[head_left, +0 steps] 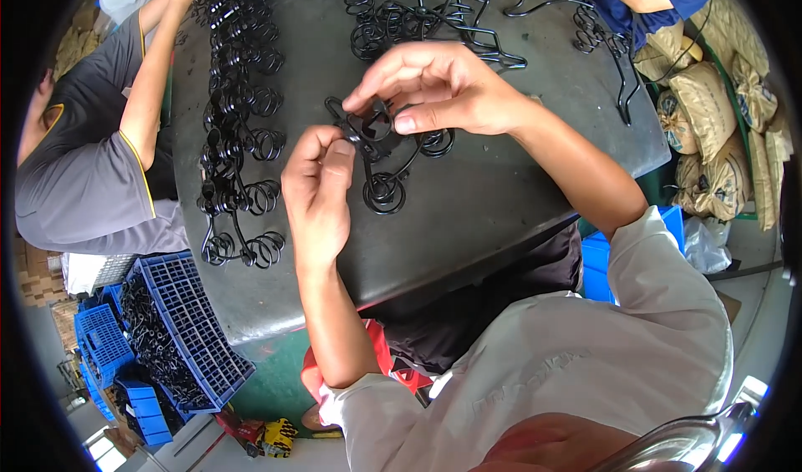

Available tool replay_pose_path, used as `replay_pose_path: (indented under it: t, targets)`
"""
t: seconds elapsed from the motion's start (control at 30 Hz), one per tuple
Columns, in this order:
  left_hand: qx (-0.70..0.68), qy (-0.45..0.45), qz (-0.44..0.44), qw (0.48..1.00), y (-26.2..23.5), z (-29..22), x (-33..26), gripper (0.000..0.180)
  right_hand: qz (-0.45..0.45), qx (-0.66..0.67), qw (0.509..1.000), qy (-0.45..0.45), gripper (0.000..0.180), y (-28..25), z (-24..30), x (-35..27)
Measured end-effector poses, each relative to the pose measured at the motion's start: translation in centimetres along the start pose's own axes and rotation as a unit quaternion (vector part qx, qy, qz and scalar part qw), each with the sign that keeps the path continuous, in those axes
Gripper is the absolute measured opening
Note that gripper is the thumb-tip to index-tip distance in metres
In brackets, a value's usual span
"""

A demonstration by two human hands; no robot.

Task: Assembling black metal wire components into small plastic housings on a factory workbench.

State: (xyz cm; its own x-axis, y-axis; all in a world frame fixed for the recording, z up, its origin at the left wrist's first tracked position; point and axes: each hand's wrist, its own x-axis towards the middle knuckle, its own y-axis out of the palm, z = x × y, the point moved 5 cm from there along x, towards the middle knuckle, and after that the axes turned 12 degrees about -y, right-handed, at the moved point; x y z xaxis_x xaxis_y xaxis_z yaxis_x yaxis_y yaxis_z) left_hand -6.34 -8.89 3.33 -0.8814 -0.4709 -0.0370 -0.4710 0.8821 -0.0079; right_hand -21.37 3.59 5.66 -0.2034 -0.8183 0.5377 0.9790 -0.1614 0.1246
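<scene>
Over the near half of the table, both my hands meet at a black coiled wire piece point(384, 192) with loops at its lower end. My left hand point(322, 188) pinches its upper part between thumb and bent fingers. My right hand point(459, 92) curves over it from the right, with thumb and fingertips on either side of a small black curved clip point(378, 123). The clip sits against the top of the wire piece; whether the two are joined I cannot tell.
A long row of black coiled wire pieces point(242, 121) lies along the table's left side. More wire pieces point(418, 25) lie at the far side. Co-workers sit left and far right. Blue crates point(196, 330) with black parts stand lower left; woven sacks point(702, 109) lean at right.
</scene>
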Motion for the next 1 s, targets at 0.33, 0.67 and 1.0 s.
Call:
replay_pose_path:
  t: [0.33, 0.67, 1.0]
  targets:
    - [-0.064, 0.004, 0.024, 0.998, 0.9, -0.2, -0.1, 0.022, 0.002, 0.003, 1.0, -0.005, 0.036, -0.3, 0.4, -0.1]
    - [-0.117, -0.028, 0.038, 0.992, 1.0, 0.2, -0.1, 0.039, 0.058, 0.036, 0.997, 0.021, 0.052, 2.1, 0.8, -0.3]
    - [0.022, 0.097, -0.052, 0.994, 1.2, -0.7, 0.1, 0.049, 0.048, -0.027, 0.998, -0.037, 0.066, 3.3, 0.6, -0.4]
